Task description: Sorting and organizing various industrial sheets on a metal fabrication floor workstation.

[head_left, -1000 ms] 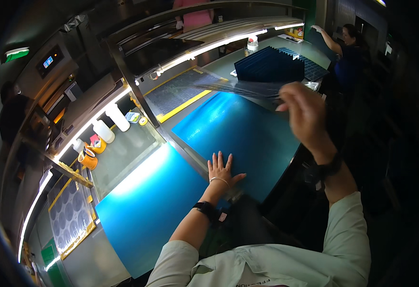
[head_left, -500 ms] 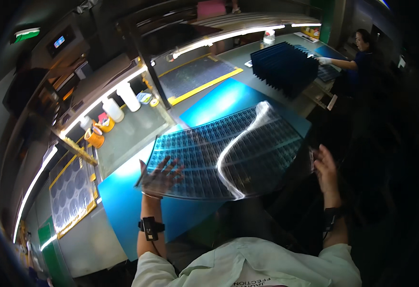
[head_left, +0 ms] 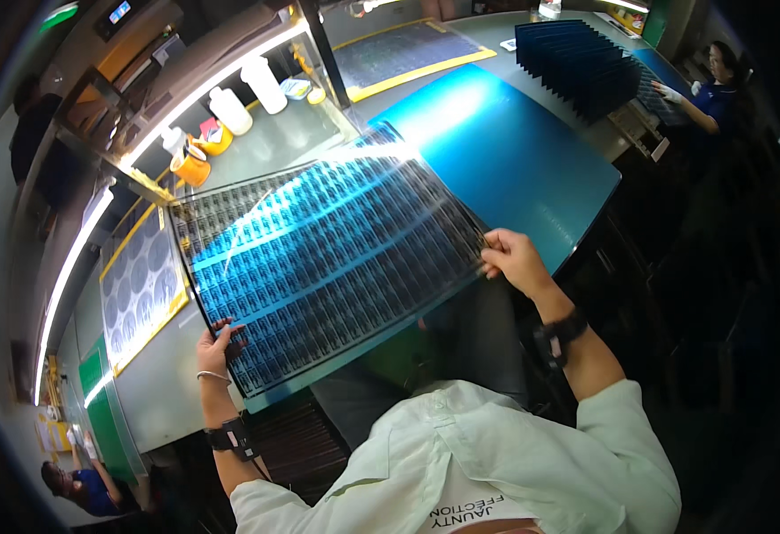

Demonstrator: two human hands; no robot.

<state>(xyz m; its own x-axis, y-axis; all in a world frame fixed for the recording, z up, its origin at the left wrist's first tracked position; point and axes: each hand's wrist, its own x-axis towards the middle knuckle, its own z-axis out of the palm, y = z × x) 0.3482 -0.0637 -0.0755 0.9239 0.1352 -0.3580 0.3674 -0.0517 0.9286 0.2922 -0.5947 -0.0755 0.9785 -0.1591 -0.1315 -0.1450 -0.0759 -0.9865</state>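
A large see-through film sheet [head_left: 345, 267], printed with rows of small dark patterns, is stretched between my hands over a bright blue panel [head_left: 515, 169]. The sheet lies nearly flat, with a glare across its far part. My left hand [head_left: 216, 349] pinches its left edge near the front corner, some fingers showing through the film. At the right edge, my right hand [head_left: 519, 260] is closed on the border between thumb and fingers. Whether the film touches the panel beneath, I cannot tell.
White bottles [head_left: 230, 111] and orange tape rolls [head_left: 190, 165] stand under a lit shelf [head_left: 221, 89]. Yellow-edged patterned sheets [head_left: 145, 285] lie at left and back. Dark upright panels [head_left: 577, 67] stand at far right, beside a gloved co-worker [head_left: 719, 93]. Another person [head_left: 87, 485] is at lower left.
My right hand, earlier apart from the film, now grips its right edge. My left hand has gone from spread fingers to a pinch. The curved film has flattened and moved left; the view has shifted.
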